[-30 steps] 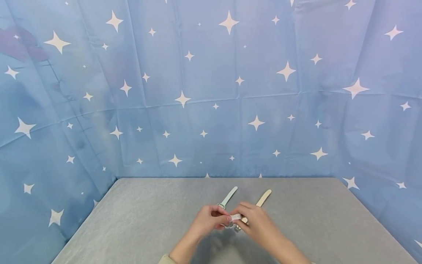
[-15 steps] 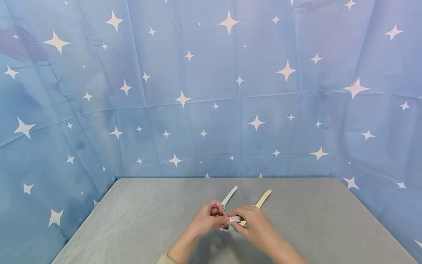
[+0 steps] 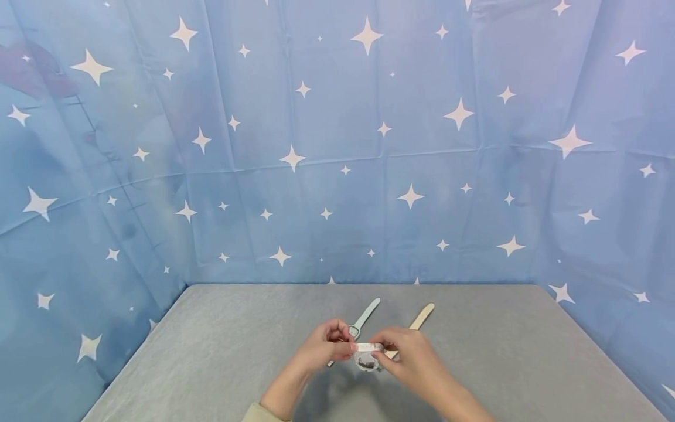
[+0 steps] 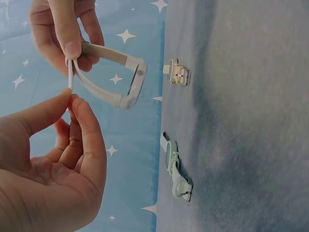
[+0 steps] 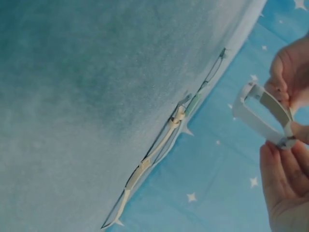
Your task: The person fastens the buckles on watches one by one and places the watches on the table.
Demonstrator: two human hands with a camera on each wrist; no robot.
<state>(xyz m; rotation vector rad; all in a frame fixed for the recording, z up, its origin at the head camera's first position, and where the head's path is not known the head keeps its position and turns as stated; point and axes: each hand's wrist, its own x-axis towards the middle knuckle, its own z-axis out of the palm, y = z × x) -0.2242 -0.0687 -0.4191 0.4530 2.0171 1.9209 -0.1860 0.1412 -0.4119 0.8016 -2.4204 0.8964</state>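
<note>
Between my hands hangs a white wristwatch point(image 3: 366, 347), its strap closed into a loop above the table. My left hand point(image 3: 321, 350) pinches the free end of the strap with thumb and fingertips. At the buckle end, my right hand point(image 3: 408, 351) grips the strap between thumb and fingers. In the left wrist view the looped watch point(image 4: 131, 87) hangs to the side of the right hand point(image 4: 67, 34). The right wrist view shows the loop point(image 5: 256, 113) beside both hands; the fingers cover part of the buckle.
A mint-green watch point(image 3: 366, 313) lies on the grey table point(image 3: 211, 351) behind my left hand. To its right lies a cream watch point(image 3: 422, 316), partly behind my right hand. A blue star-patterned cloth point(image 3: 337, 223) stands behind the table.
My left hand has shifted a little left, away from the right hand. More of the white strap and the loop's round opening now shows between them.
</note>
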